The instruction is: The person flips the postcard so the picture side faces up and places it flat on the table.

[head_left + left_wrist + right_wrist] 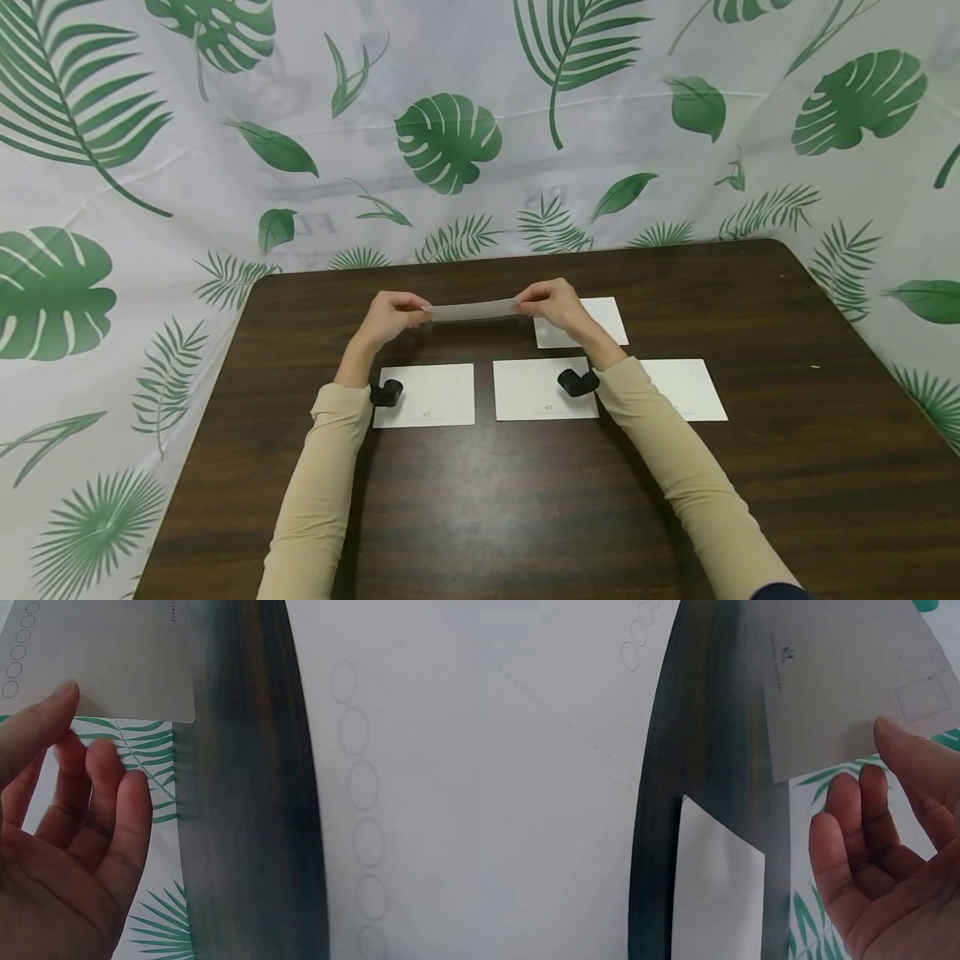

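Both hands hold up one white postcard [472,311] above the far part of the table, its face seen almost edge-on in the head view. My left hand [393,317] pinches its left end; in the left wrist view the thumb lies on the card [135,667] beside a column of printed circles. My right hand [553,303] pinches the other end, near a printed stamp box on the card [840,690]. Below lie more white postcards: a left one [427,396], a middle one [536,400], a right one [686,387] partly behind the right sleeve, and a back one [606,317].
The dark wooden table [480,500] ends at a white cloth backdrop [480,50] printed with green leaves. Small black wrist cameras sit at the left wrist [387,393] and right wrist [578,383]. A tiny pale speck [815,367] lies on the right of the table.
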Available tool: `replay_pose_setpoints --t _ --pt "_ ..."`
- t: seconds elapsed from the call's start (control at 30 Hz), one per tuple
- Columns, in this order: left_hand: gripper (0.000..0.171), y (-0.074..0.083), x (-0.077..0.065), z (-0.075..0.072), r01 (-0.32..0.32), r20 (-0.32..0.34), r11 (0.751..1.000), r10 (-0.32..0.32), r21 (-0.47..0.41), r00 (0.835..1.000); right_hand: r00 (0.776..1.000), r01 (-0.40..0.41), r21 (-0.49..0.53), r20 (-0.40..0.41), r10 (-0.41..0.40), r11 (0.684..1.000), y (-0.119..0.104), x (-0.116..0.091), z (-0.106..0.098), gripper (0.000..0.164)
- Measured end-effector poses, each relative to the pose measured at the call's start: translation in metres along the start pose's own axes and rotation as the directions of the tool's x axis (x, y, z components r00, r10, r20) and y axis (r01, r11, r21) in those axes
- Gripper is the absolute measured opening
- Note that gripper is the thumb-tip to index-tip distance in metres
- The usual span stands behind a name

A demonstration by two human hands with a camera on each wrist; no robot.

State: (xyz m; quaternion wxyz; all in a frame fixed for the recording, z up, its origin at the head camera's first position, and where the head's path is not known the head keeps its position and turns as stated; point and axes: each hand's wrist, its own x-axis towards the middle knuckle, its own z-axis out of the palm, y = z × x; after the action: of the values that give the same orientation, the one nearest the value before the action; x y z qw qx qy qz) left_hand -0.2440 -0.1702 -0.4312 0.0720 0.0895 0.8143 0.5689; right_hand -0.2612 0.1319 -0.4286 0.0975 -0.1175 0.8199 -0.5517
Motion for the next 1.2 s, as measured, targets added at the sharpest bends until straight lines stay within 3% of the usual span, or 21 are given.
replay_pose_setpoints --t 0.2,0.37,0.77,1.2 --pt "0.016 -0.002 -0.001 0.001 -0.022 -0.023 1.0 0.022 -0.018 0.999 0.999 0.031 0.041 0.023 -0.032 0.999 0.004 0.0 0.0 0.017" --pt "0.015 -0.005 -0.001 0.001 -0.033 -0.041 0.999 0.034 0.006 0.999 1.0 0.015 -0.01 0.015 -0.015 1.0 0.006 0.0 0.0 0.016" --pt "0.019 -0.012 -0.002 0.006 0.054 -0.003 0.994 -0.054 0.1 0.999 0.996 -0.065 -0.08 0.054 0.069 0.995 0.013 0.002 0.004 0.019" --pt "0.017 -0.015 0.003 0.012 0.034 0.005 0.972 -0.036 0.233 0.999 0.995 -0.036 -0.269 0.078 0.059 0.962 0.009 0.007 0.013 0.016"
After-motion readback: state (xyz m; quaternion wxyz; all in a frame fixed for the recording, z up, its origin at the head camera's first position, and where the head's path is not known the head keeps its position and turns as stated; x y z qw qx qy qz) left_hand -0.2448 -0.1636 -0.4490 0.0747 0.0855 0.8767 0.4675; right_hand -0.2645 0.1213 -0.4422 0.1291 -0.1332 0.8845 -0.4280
